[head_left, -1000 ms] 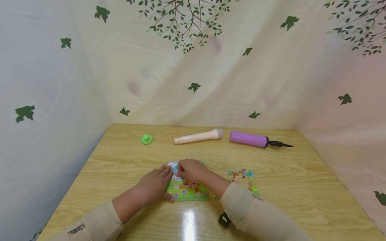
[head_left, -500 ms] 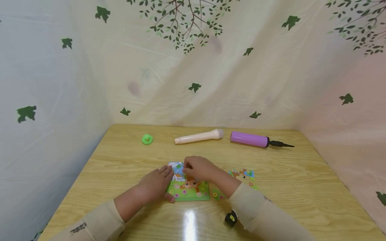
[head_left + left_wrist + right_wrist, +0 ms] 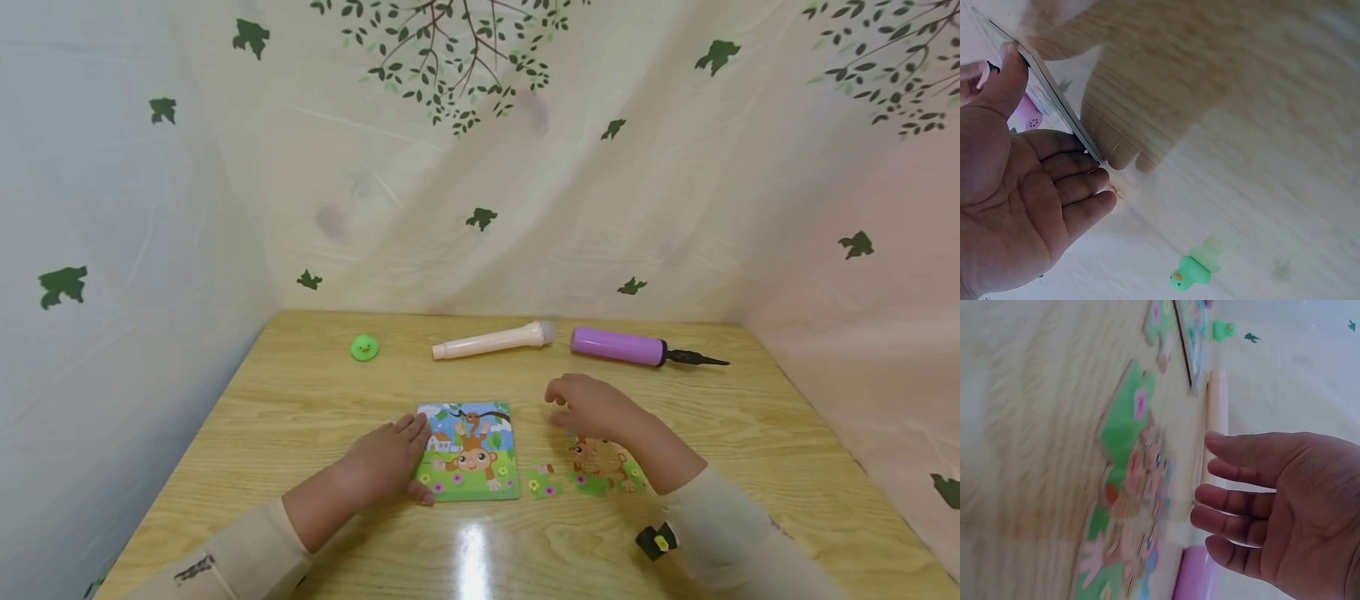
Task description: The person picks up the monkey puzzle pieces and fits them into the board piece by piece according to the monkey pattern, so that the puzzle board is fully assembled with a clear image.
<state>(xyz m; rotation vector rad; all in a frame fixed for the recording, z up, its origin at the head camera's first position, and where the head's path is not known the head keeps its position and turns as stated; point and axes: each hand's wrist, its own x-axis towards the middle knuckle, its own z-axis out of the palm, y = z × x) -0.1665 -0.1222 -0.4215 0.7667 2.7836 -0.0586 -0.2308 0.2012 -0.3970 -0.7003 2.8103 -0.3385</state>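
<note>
A square jigsaw board [image 3: 468, 483] with a monkey, a house and flowers lies at the middle of the table, its picture fully in sight. Against its left side rests my left hand [image 3: 384, 458], fingers extended and thumb by the lower left corner. The left wrist view shows this hand [image 3: 1029, 181] touching the board's edge. My right hand [image 3: 592, 407] hovers over loose jigsaw pieces [image 3: 600, 471] to the right of the board, partly covering them. Its fingers are loosely bent with nothing between them, as the right wrist view confirms. A separate flowered piece [image 3: 543, 485] lies between board and cluster.
Along the back of the table lie a green toy duck [image 3: 364, 347], a pale pink toy microphone [image 3: 495, 340] and a purple hand pump [image 3: 618, 346] with a black nozzle. A printed cloth [image 3: 420, 250] hangs behind the table.
My right hand has left the upper part of the board and moved right, over the loose pieces. The board's top, with a branch and tail, is now uncovered. My left hand has stayed put.
</note>
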